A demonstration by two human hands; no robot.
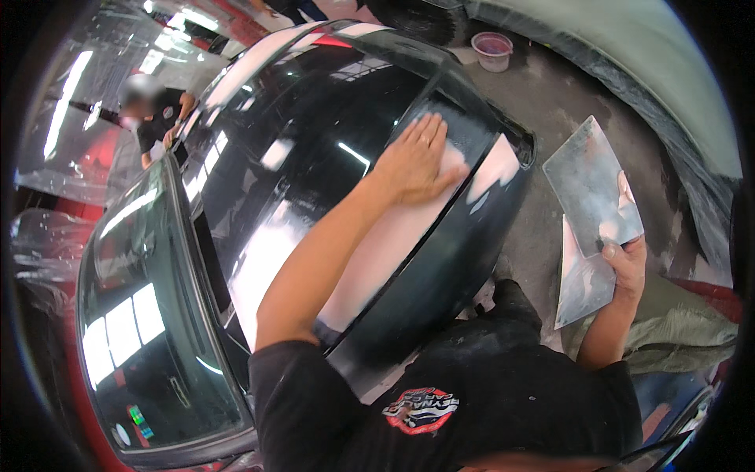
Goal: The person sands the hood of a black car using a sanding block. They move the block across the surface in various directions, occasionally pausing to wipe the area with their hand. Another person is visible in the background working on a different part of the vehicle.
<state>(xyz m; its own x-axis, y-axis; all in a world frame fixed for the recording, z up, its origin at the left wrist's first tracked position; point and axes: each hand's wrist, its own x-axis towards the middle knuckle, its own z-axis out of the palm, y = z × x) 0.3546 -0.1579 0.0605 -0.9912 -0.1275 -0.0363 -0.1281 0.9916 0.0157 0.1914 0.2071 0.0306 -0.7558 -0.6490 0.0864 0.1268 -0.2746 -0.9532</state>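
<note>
My left hand lies flat on the black car hood, fingers stretched out and a ring on one of them. Under and beside the palm runs a long smoothed patch of pale pink body filler along the hood's edge. A smaller pink filler patch shows on the fender, across the seam. Off to the right, away from the car, my right hand grips two thin flat sheets. The upper grey sheet has smeared pale filler on it; the lower sheet hangs partly behind it.
The car's windshield fills the lower left. Across the hood, another person leans at the car's far side. A pink bucket stands on the grey floor. Plastic sheeting edges a pale vehicle at the upper right.
</note>
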